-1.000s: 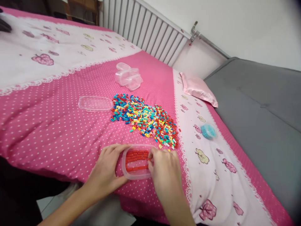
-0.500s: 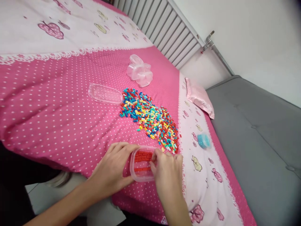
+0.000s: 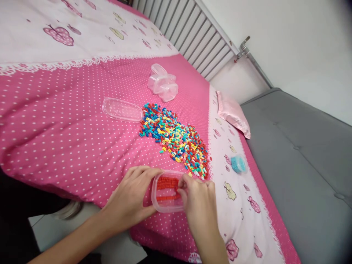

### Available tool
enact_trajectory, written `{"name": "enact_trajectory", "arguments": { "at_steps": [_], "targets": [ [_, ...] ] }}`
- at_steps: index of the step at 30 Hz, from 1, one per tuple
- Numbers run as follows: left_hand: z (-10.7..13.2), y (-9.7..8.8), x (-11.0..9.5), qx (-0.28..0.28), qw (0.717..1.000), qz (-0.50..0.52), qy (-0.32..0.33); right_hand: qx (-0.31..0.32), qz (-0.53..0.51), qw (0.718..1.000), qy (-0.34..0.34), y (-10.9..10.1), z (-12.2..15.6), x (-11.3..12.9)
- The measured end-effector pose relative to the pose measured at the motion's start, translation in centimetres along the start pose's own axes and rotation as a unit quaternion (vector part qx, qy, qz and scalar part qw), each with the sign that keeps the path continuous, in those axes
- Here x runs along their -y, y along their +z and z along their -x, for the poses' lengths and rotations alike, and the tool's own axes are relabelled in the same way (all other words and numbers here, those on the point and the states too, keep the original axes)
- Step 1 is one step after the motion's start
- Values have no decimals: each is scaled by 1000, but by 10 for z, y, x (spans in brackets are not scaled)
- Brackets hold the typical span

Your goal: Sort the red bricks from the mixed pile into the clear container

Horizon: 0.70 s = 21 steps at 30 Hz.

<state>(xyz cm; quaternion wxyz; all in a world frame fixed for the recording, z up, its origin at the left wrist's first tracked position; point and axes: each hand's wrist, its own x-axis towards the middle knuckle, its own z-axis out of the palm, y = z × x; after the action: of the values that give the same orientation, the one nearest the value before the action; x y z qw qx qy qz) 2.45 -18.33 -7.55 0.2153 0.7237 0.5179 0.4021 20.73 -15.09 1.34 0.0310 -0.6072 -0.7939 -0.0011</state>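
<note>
the pile (image 3: 176, 141) of small red, blue, yellow and white pieces lay spread thin on the bedspread (image 3: 68, 121), thin enough, it seemed, for single pieces to be picked out. just on the near side of the pile sat a clear tub (image 3: 165, 205), close to the pile's near edge, with rows of red pieces (image 3: 167, 182) lined up inside.

the left hand (image 3: 132, 200) wrapped the tub's left wall, thumb on the near side and fingers along the far rim. i judged that this grip steadied the light tub on the soft bedding. the right hand (image 3: 199, 203) came over the tub's right rim with its fingertips bunched narrow and pointed down among the red pieces. whether a piece sat between them could not be told.

just beside the pile's far-left edge a clear lid (image 3: 122, 109) lay flat, likely set aside so the tub stood open. beyond the pile a cluster of empty tubs (image 3: 162, 82) stood apart from it. right of the pile, on the white border, a blue tub (image 3: 238, 164) rested alone, well clear of the mixed colours. further beyond it lay a pink pillow (image 3: 233, 113).
</note>
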Motion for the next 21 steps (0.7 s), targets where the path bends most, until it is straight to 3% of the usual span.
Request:
{"name": "enact_trajectory", "arguments": {
  "at_steps": [3, 8, 21],
  "targets": [
    [0, 1, 1, -4, 1000, -5, 4, -30, -11, 999, -27, -5, 8, -13],
    [0, 1, 2, -6, 1000, -12, 2, -45, 61, 995, -68, 2, 19, -18],
    [1, 0, 2, -16, 999, -21, 20, -86, 29, 994, -68, 10, 20, -18]
  ]
}}
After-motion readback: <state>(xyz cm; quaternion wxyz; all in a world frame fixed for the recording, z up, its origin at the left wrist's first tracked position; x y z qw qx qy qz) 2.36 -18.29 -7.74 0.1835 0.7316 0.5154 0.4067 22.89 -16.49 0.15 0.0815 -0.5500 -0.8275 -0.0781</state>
